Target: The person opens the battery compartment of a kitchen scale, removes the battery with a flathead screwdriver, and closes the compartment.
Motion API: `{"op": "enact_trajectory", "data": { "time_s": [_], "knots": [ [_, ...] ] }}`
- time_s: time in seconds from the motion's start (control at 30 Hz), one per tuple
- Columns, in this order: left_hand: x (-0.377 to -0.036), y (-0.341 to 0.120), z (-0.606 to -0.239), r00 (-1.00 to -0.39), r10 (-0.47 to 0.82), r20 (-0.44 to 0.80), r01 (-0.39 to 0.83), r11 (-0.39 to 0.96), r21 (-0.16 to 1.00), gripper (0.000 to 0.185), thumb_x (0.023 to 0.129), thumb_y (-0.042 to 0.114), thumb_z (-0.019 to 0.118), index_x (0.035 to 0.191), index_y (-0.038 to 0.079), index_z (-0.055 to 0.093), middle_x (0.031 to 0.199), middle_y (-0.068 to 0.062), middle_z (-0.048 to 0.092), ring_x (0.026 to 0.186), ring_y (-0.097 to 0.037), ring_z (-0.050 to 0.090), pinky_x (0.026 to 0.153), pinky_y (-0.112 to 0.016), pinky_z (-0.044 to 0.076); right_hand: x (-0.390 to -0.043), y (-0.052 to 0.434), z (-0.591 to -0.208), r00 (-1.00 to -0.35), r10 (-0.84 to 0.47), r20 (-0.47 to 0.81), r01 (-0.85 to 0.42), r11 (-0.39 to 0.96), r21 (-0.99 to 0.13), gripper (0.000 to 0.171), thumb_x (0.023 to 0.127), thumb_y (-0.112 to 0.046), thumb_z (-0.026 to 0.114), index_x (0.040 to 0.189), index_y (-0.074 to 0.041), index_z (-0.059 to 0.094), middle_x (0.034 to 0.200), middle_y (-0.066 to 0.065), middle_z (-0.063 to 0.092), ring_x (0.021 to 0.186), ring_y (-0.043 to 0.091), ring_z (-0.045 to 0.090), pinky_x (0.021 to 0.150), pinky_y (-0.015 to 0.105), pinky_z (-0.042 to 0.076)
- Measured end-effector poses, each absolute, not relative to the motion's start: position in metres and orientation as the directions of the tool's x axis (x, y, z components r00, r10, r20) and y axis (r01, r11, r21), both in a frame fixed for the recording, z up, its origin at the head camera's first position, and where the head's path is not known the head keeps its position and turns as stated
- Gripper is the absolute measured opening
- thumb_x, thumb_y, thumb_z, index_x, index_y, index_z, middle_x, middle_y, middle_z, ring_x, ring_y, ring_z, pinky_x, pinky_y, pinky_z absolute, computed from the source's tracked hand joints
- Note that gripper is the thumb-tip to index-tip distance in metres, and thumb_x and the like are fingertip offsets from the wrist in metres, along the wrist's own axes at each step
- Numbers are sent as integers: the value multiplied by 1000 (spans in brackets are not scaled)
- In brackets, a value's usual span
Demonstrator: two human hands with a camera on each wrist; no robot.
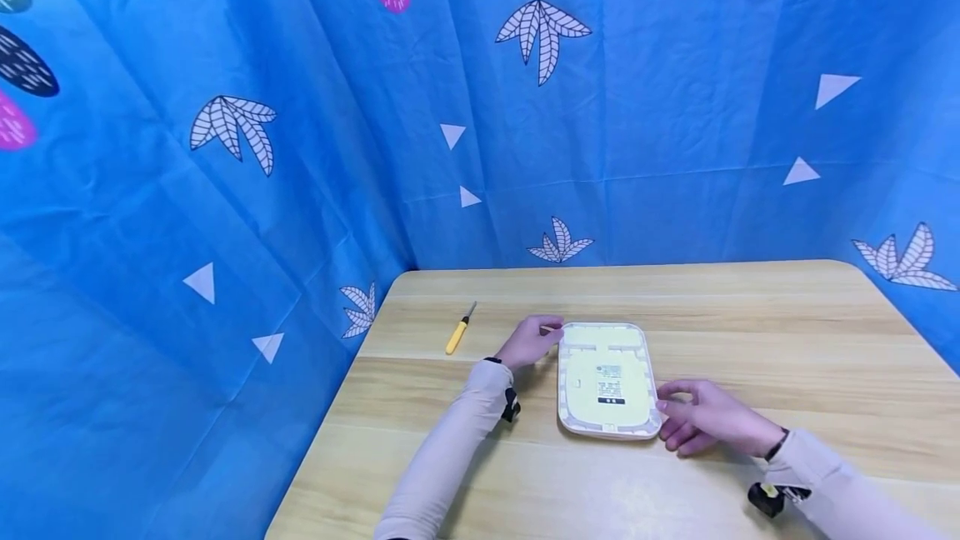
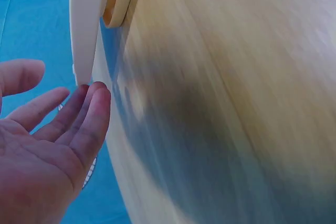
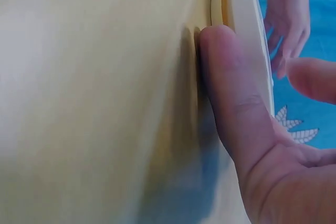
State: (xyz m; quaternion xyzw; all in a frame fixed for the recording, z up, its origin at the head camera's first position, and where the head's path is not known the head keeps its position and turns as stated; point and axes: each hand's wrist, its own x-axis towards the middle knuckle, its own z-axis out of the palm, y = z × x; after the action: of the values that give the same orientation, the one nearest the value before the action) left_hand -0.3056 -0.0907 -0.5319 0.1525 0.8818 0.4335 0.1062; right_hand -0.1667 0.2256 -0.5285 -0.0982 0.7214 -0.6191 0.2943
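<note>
A flat white device (image 1: 607, 377) with rounded corners lies on the wooden table (image 1: 787, 332), its pale yellow back and small printed label facing up. My left hand (image 1: 534, 340) is at the far left corner, and its straight fingertips (image 2: 97, 98) touch the white edge (image 2: 86, 24). My right hand (image 1: 701, 417) rests at the near right corner. In the right wrist view its thumb (image 3: 231, 93) lies flat on the table against the device's rim (image 3: 244, 19). Neither hand grips the device.
A small yellow-handled tool (image 1: 459, 330) with a thin metal tip lies on the table to the left of my left hand. Blue patterned cloth (image 1: 225, 190) hangs behind and on both sides of the table. Bare wood stretches right of the device.
</note>
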Motion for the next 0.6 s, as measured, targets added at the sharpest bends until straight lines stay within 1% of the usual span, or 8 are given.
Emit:
{"op": "enact_trajectory", "data": {
  "time_s": [0.13, 0.2, 0.3, 0.37, 0.43, 0.53, 0.6],
  "knots": [
    [-310, -84, -536, -937, 338, -87, 122, 552, 825, 43, 105, 22, 59, 145, 5, 58, 141, -12, 66, 117, -24, 67, 92, -30, 63, -161, 221, -532, -788, -541, -295, 256, 147, -955, 76, 107, -23, 56, 152, 21, 12, 99, 24, 74, 81, 25, 76, 75, 43, 70],
    [-312, -82, -538, -937, 336, -99, 104, 536, 838, 44, 104, 21, 60, 145, 4, 58, 140, -14, 67, 117, -24, 68, 93, -32, 64, -158, 219, -533, -786, -544, -292, 269, 124, -955, 80, 106, -21, 57, 153, 21, 7, 100, 25, 74, 83, 26, 76, 77, 42, 69],
    [-314, -78, -540, -936, 334, -113, 90, 536, 839, 44, 104, 21, 60, 145, 3, 57, 140, -15, 66, 121, -26, 66, 101, -35, 61, -155, 217, -536, -797, -531, -287, 273, 107, -956, 85, 104, -17, 59, 153, 22, 2, 101, 25, 74, 84, 27, 76, 78, 41, 69],
    [-314, -76, -539, -936, 332, -117, 88, 541, 836, 44, 105, 20, 60, 145, 3, 57, 142, -15, 65, 126, -28, 64, 109, -38, 58, -153, 215, -537, -804, -522, -285, 277, 96, -956, 88, 103, -15, 62, 153, 21, 0, 101, 25, 75, 85, 28, 77, 79, 41, 69],
    [-314, -75, -538, -938, 325, -124, 83, 555, 828, 43, 105, 20, 59, 145, 4, 57, 143, -15, 64, 129, -28, 62, 113, -40, 55, -152, 214, -539, -810, -514, -281, 275, 89, -957, 89, 101, -14, 64, 153, 21, 1, 102, 25, 75, 85, 28, 77, 80, 41, 69],
    [-314, -74, -538, -940, 321, -117, 91, 566, 819, 41, 104, 17, 60, 144, 6, 59, 141, -14, 65, 129, -28, 62, 114, -40, 54, -152, 212, -541, -818, -508, -271, 269, 78, -960, 89, 100, -12, 65, 154, 20, 2, 102, 26, 76, 85, 28, 78, 79, 40, 69],
    [-315, -74, -538, -939, 326, -105, 104, 563, 820, 39, 103, 14, 62, 141, 6, 62, 138, -14, 67, 126, -27, 63, 112, -38, 55, -152, 212, -542, -822, -503, -268, 269, 73, -960, 88, 100, -11, 65, 154, 20, 3, 102, 27, 76, 84, 28, 78, 79, 39, 69]
  ]
}}
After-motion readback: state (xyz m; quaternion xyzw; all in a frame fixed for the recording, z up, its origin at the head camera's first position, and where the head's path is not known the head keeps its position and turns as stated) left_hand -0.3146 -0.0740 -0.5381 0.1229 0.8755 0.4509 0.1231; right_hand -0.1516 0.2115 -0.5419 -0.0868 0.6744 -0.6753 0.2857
